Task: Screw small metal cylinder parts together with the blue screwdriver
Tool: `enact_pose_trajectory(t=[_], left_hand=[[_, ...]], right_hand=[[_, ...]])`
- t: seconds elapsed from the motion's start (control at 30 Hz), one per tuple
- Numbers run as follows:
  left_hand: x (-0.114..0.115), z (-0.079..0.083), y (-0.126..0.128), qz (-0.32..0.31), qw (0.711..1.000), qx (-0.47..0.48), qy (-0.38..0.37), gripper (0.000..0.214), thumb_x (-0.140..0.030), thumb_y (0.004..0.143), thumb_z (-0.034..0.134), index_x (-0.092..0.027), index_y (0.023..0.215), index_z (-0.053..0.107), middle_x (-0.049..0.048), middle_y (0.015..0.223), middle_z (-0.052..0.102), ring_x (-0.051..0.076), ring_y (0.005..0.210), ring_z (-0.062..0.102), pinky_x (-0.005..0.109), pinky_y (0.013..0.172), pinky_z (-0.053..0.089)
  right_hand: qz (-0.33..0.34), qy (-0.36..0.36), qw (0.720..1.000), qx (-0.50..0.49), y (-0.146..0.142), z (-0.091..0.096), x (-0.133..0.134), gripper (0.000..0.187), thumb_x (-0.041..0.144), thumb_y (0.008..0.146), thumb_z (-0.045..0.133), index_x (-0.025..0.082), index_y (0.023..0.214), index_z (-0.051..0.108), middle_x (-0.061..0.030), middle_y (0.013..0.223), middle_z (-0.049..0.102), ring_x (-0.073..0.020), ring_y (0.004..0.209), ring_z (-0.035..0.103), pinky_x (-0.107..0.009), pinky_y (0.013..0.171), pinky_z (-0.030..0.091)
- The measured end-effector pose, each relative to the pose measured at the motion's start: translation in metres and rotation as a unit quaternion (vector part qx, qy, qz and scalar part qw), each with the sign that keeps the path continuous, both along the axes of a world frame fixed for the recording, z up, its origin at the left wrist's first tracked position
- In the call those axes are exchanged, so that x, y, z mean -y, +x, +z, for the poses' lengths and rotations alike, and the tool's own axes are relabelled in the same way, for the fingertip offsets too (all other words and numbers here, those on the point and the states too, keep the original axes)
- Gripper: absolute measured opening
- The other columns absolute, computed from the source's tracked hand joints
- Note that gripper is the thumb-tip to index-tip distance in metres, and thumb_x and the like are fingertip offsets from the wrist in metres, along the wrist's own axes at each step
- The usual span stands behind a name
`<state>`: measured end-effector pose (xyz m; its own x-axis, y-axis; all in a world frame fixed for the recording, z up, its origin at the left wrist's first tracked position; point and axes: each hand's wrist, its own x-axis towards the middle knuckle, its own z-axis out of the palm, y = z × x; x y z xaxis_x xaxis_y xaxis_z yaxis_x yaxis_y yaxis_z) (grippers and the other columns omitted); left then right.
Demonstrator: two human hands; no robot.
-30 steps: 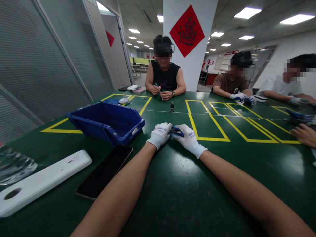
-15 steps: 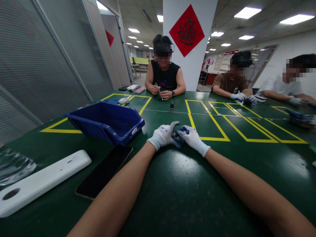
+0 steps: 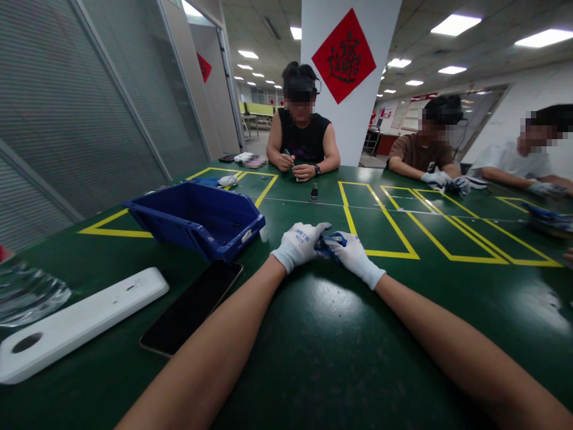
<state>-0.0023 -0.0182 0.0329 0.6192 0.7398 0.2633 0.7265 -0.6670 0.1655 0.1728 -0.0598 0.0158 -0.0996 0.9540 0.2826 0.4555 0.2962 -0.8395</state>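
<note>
Both of my hands wear white knitted gloves with blue-coated palms and fingers. They meet just above the green table [image 3: 286,358], fingertip to fingertip. My left hand [image 3: 301,243] is curled closed, its thumb along the top. My right hand [image 3: 353,254] comes in from the other side with fingers pinched together. Between them is a small greyish thing, mostly covered by the blue fingertips, so its kind does not show. Beyond the hands a small black bottle-shaped item [image 3: 314,193] stands upright on the table.
To the left sits a blue open-front bin [image 3: 197,224] with something small and dark inside. Nearer lie a black phone [image 3: 192,310], a long white device [image 3: 85,322] and a clear plastic item [image 3: 31,292]. Yellow tape [image 3: 394,254] marks rectangles. Several people sit across the table.
My left fingers have drawn in and closed further around the small thing; before, they were more spread. The right hand stays pinched against it. The whole view has shifted slightly.
</note>
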Motion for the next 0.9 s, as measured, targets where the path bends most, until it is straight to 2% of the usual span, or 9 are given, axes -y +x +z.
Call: enact_pose_trajectory(t=[0.1, 0.2, 0.3, 0.43, 0.57, 0.7, 0.8, 0.9], left_hand=[[0.006, 0.003, 0.004, -0.011, 0.999, -0.016, 0.044, 0.069, -0.054, 0.077, 0.06, -0.022, 0.136, 0.043, 0.0128, 0.103, 0.064, 0.031, 0.097, 0.06, 0.042, 0.091, 0.04], [0.005, -0.002, 0.002, -0.014, 0.998, -0.027, 0.046, 0.067, -0.049, 0.08, 0.058, -0.022, 0.139, 0.04, 0.0111, 0.11, 0.063, 0.028, 0.1, 0.06, 0.04, 0.092, 0.041], [0.001, -0.01, -0.003, -0.025, 0.999, -0.022, 0.017, 0.07, -0.043, 0.08, 0.057, -0.022, 0.143, 0.034, 0.009, 0.127, 0.057, 0.025, 0.114, 0.054, 0.037, 0.1, 0.039], [-0.007, -0.02, -0.006, 0.005, 0.999, -0.022, -0.036, 0.075, -0.048, 0.077, 0.057, -0.025, 0.144, 0.032, 0.0062, 0.143, 0.044, 0.026, 0.13, 0.042, 0.038, 0.109, 0.032], [-0.012, -0.027, -0.004, 0.065, 0.996, -0.017, -0.055, 0.077, -0.055, 0.079, 0.05, -0.023, 0.146, 0.028, 0.009, 0.145, 0.041, 0.027, 0.134, 0.035, 0.042, 0.112, 0.024], [-0.018, -0.031, 0.001, 0.153, 0.986, -0.017, -0.062, 0.089, -0.065, 0.077, 0.043, -0.019, 0.149, 0.018, 0.0101, 0.153, 0.025, 0.029, 0.141, 0.02, 0.045, 0.115, 0.015], [-0.026, -0.032, 0.004, 0.225, 0.971, -0.025, -0.072, 0.093, -0.071, 0.078, 0.033, -0.015, 0.149, 0.016, 0.0122, 0.155, 0.018, 0.029, 0.142, 0.016, 0.047, 0.114, 0.015], [-0.04, -0.034, 0.007, 0.248, 0.965, -0.041, -0.069, 0.089, -0.072, 0.08, 0.023, -0.014, 0.148, 0.022, 0.0124, 0.154, 0.021, 0.029, 0.142, 0.017, 0.048, 0.113, 0.016]], right_hand=[[-0.075, 0.056, 0.996, -0.01, -0.007, -0.004, 0.006, 0.043, 0.057, 0.081, 0.053, 0.017, 0.069, 0.059, -0.0007, 0.067, 0.062, -0.0138, 0.063, 0.055, -0.023, 0.059, 0.041], [-0.041, 0.099, 0.994, 0.026, -0.01, 0.0, 0.013, 0.042, 0.057, 0.083, 0.051, 0.017, 0.073, 0.061, -0.0014, 0.07, 0.063, -0.0141, 0.065, 0.056, -0.024, 0.061, 0.041], [0.005, 0.139, 0.982, 0.127, -0.009, 0.002, 0.015, 0.037, 0.054, 0.085, 0.05, 0.018, 0.083, 0.062, -0.003, 0.08, 0.065, -0.0155, 0.071, 0.058, -0.026, 0.067, 0.042], [-0.014, 0.154, 0.956, 0.25, -0.01, -0.006, 0.004, 0.036, 0.054, 0.085, 0.05, 0.02, 0.088, 0.061, -0.0051, 0.088, 0.063, -0.0177, 0.079, 0.058, -0.029, 0.072, 0.042], [-0.071, 0.119, 0.945, 0.297, -0.011, -0.018, -0.018, 0.046, 0.061, 0.082, 0.05, 0.021, 0.102, 0.059, -0.0076, 0.099, 0.059, -0.0194, 0.086, 0.057, -0.03, 0.076, 0.042], [-0.045, 0.11, 0.949, 0.293, -0.011, -0.02, -0.048, 0.051, 0.065, 0.082, 0.048, 0.024, 0.109, 0.059, -0.0067, 0.104, 0.057, -0.0183, 0.091, 0.056, -0.03, 0.08, 0.043], [-0.027, 0.109, 0.949, 0.295, -0.014, -0.018, -0.081, 0.05, 0.064, 0.083, 0.046, 0.023, 0.107, 0.061, -0.0067, 0.104, 0.057, -0.0183, 0.095, 0.055, -0.029, 0.085, 0.042], [-0.063, 0.09, 0.946, 0.306, -0.019, -0.017, -0.121, 0.05, 0.063, 0.084, 0.046, 0.023, 0.107, 0.062, -0.0081, 0.107, 0.057, -0.0197, 0.097, 0.055, -0.03, 0.086, 0.042]])
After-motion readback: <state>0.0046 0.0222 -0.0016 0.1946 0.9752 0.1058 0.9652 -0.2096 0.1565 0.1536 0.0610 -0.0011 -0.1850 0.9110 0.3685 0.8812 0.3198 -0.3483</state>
